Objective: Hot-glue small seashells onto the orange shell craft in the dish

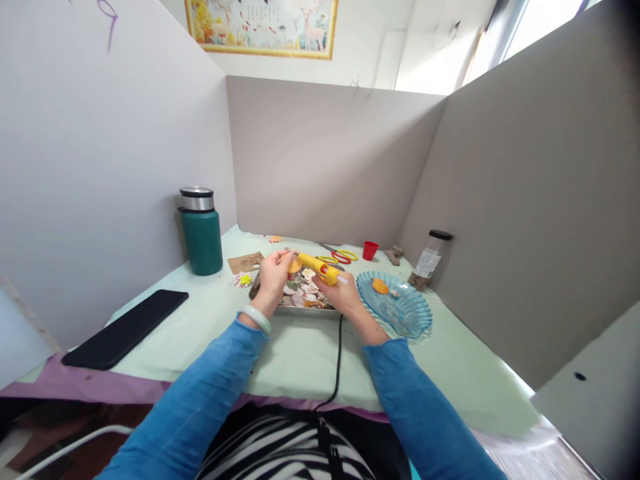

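My right hand [340,293] grips a yellow glue gun [318,268], its nozzle aimed left at a small orange shell [295,265]. My left hand [273,277] pinches that shell just above a metal tray [305,310] holding several shells and small pieces. The gun's black cord [339,360] runs down toward me across the pale green table cover. Both sleeves are blue, and a pale bangle sits on my left wrist.
A blue glass shell-shaped dish [400,310] with an orange piece lies right of the tray. Green thermos [201,233] and black phone [125,328] at left. Scissors [340,255], red cup [370,250] and a clear jar [430,260] stand behind. Grey partitions enclose the desk.
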`<action>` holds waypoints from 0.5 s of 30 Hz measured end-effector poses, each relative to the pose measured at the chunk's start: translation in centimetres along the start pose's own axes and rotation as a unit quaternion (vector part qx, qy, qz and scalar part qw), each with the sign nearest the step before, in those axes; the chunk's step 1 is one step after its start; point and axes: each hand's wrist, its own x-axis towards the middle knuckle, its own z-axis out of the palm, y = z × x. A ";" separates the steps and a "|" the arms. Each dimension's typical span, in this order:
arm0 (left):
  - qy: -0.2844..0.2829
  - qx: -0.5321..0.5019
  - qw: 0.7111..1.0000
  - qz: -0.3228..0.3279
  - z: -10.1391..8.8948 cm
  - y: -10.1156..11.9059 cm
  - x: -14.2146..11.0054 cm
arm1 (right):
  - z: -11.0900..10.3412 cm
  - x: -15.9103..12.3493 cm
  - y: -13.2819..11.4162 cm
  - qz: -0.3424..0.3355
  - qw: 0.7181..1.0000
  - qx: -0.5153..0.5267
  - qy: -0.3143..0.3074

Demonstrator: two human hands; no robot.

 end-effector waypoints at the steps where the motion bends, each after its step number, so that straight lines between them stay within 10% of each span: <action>1: -0.001 0.000 1.000 -0.001 0.0 0.0 0.0 | 0.0 0.0 0.0 -0.001 1.000 0.000 -0.001; 15: 0.000 -0.018 0.999 -0.031 -0.3 -0.3 0.5 | -0.1 0.1 -0.2 0.014 1.000 0.009 0.010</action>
